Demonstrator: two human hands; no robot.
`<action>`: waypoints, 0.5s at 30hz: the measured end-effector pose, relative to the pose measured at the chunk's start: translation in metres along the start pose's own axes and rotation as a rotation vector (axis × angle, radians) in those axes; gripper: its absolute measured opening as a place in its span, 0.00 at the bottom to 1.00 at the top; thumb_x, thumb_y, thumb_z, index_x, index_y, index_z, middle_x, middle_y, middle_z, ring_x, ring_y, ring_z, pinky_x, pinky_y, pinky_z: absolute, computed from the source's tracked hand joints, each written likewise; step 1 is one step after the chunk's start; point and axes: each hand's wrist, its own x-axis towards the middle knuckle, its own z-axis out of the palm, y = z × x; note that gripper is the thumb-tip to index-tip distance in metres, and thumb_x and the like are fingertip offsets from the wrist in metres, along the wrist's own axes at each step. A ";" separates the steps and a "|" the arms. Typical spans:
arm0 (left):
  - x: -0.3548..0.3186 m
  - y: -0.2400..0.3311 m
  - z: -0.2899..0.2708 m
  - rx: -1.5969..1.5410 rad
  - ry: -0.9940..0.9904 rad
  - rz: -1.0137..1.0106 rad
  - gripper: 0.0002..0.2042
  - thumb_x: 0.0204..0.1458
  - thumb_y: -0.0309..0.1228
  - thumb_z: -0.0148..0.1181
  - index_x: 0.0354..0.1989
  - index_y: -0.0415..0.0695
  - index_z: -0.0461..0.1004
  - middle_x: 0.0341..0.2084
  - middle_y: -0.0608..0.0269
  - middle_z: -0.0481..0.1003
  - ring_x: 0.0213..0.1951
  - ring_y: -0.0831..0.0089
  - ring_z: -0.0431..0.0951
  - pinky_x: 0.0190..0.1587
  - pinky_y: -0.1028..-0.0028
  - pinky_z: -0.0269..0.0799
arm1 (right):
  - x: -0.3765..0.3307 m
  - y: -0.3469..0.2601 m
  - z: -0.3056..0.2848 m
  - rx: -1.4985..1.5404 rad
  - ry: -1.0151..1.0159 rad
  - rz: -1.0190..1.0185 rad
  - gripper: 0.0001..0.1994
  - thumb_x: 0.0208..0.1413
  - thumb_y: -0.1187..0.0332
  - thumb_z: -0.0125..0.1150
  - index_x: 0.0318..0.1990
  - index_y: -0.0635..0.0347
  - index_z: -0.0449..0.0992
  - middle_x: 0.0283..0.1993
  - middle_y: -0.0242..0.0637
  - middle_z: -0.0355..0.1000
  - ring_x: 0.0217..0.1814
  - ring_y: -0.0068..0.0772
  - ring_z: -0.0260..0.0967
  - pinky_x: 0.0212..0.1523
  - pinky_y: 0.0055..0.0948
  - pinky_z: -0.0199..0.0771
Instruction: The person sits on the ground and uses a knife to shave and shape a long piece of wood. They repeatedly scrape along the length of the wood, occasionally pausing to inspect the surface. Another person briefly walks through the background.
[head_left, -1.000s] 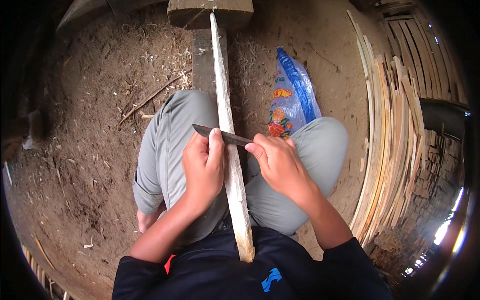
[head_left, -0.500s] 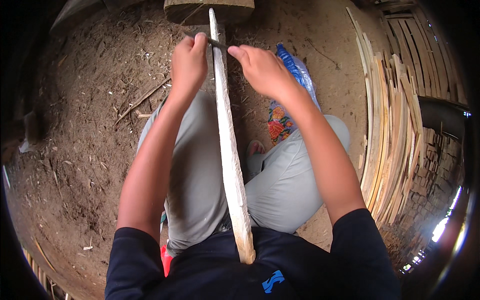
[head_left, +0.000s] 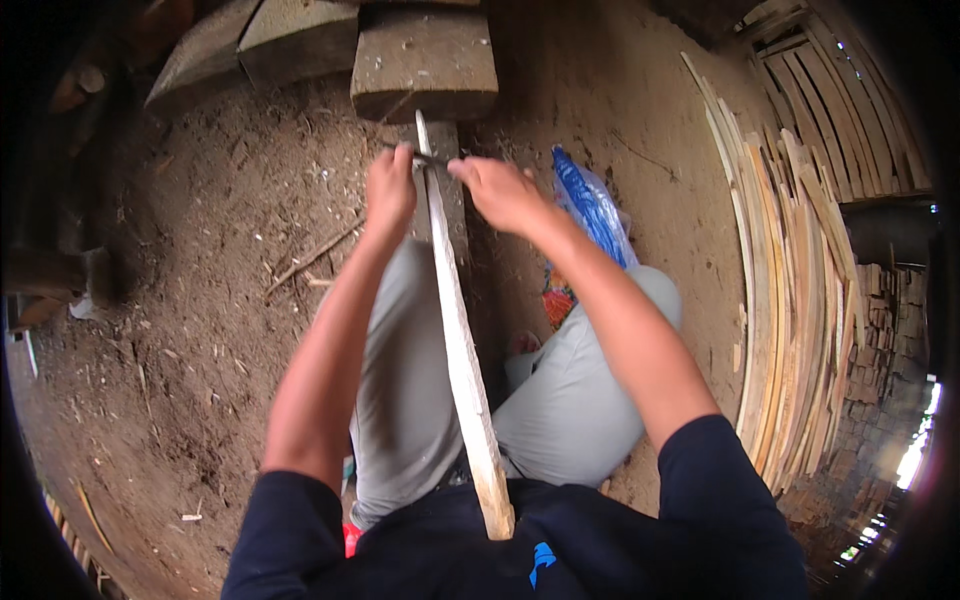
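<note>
A long pale wooden stick [head_left: 455, 330], whittled to a narrow far tip, runs from my belly outward between my knees. Its far end rests against a wooden block [head_left: 425, 75]. Across the stick near that tip lies a thin dark blade, like a drawknife [head_left: 428, 159], partly hidden by my fingers and blurred. My left hand [head_left: 390, 195] is closed around its left end. The right end is gripped by my right hand [head_left: 505, 195], thumb toward the stick. Both arms are stretched forward.
Bare earth strewn with shavings [head_left: 200, 330] spreads to the left. A blue and clear plastic bag [head_left: 592, 205] lies beyond my right knee. Long split wooden strips [head_left: 785, 310] are stacked at the right. Thick timber pieces [head_left: 300, 40] stand at the far left.
The view has tilted, so everything sits lower and more of the wooden block shows. Both hands have moved the blade slightly outward along the stick, nearer its tip.
</note>
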 end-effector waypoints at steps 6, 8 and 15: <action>-0.095 0.052 -0.013 -0.397 0.195 -0.347 0.23 0.60 0.50 0.50 0.52 0.44 0.61 0.38 0.65 0.66 0.37 0.77 0.68 0.40 0.72 0.67 | -0.068 -0.034 -0.006 0.159 -0.004 0.053 0.23 0.66 0.48 0.39 0.43 0.58 0.74 0.39 0.52 0.74 0.47 0.62 0.68 0.46 0.50 0.66; -0.112 0.058 -0.017 -0.406 -0.073 -0.458 0.31 0.58 0.54 0.51 0.58 0.44 0.53 0.46 0.58 0.64 0.39 0.71 0.72 0.45 0.66 0.69 | -0.072 -0.030 -0.005 0.300 0.029 0.097 0.27 0.66 0.47 0.37 0.41 0.65 0.73 0.38 0.58 0.73 0.46 0.65 0.68 0.44 0.48 0.67; -0.150 0.083 -0.003 -0.414 -0.255 -0.505 0.15 0.62 0.40 0.50 0.48 0.43 0.61 0.25 0.67 0.65 0.18 0.79 0.67 0.18 0.77 0.67 | -0.061 -0.015 0.016 0.567 0.196 0.154 0.26 0.64 0.47 0.46 0.36 0.69 0.71 0.32 0.52 0.73 0.37 0.52 0.72 0.40 0.42 0.69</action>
